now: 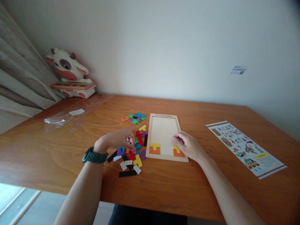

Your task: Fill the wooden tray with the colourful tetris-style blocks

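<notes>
A wooden puzzle tray (164,131) lies flat on the table. In its lower left corner a yellow T-shaped piece sits in an orange U-shaped piece (154,151); a similar orange piece (178,152) with yellow is at lower right, partly covered by my right hand (184,143). That hand rests over the tray's right side, fingers closed together, with no piece showing at the tips. My left hand (120,139), with a dark watch at the wrist, hovers over a pile of coloured pieces (137,160). Its fingers are curled in a pinch; whatever lies between them is hidden.
Behind the pile lies a smaller group of pieces (135,121), with a yellow piece (142,128) nearer. A printed pattern sheet (246,148) is at right. Clear plastic wrapping (67,117) and a cow-shaped toy keyboard (72,86) are at left, near the curtain.
</notes>
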Demonstrator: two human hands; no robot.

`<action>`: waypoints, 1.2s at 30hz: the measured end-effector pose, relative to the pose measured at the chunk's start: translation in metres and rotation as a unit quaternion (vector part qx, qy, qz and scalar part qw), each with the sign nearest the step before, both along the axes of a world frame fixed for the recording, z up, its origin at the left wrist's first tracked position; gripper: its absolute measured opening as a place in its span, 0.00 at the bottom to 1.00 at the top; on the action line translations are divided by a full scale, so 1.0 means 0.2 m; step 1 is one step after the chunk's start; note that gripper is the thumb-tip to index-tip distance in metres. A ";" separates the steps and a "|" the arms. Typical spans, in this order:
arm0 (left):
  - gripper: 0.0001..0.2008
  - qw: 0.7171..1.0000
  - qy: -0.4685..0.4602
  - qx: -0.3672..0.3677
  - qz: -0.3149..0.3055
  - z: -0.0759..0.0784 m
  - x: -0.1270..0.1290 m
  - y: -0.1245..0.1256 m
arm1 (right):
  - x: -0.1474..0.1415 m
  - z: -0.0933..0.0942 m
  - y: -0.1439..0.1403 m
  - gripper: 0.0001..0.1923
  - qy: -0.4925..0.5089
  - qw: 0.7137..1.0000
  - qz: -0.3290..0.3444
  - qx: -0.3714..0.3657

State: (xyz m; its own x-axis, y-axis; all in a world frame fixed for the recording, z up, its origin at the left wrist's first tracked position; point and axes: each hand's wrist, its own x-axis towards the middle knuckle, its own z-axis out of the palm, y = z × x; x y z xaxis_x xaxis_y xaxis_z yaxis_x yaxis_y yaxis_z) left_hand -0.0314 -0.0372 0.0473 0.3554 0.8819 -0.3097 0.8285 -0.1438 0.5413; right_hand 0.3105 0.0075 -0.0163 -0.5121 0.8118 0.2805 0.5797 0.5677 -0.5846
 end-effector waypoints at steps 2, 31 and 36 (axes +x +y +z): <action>0.13 1.000 -0.016 -0.011 -0.002 -0.01 -0.01 0.00 | 0.00 0.00 0.00 0.16 -0.001 1.000 0.000 -0.001; 0.22 0.996 -0.055 -0.051 0.055 -0.08 -0.03 0.04 | 0.00 0.00 -0.01 0.16 0.004 1.000 0.000 -0.003; 0.23 0.997 -0.032 -0.025 0.070 -0.10 -0.02 0.04 | 0.00 0.01 -0.01 0.15 0.003 1.000 0.000 -0.002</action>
